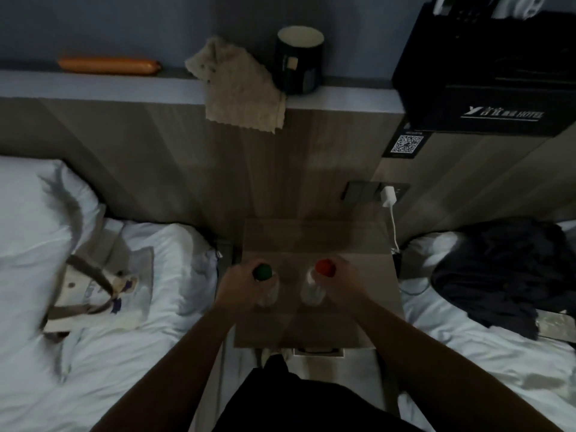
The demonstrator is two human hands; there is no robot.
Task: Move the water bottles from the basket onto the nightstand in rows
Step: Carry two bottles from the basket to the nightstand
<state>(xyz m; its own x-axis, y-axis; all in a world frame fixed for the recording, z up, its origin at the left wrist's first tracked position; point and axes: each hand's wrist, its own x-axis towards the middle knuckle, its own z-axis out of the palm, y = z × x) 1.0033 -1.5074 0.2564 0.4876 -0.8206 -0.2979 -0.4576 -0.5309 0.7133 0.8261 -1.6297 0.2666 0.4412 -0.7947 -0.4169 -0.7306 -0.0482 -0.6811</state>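
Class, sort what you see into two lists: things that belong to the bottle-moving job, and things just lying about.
Job: green-capped bottle, red-capped bottle, nightstand, left hand, right hand.
Lying about: mug, cloth, tote bag, charger, dark clothes, black box.

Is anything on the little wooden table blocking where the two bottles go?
No, nothing visible. The left hand grips the clear green-capped bottle and the right hand the clear red-capped bottle, both over the brown wooden nightstand.
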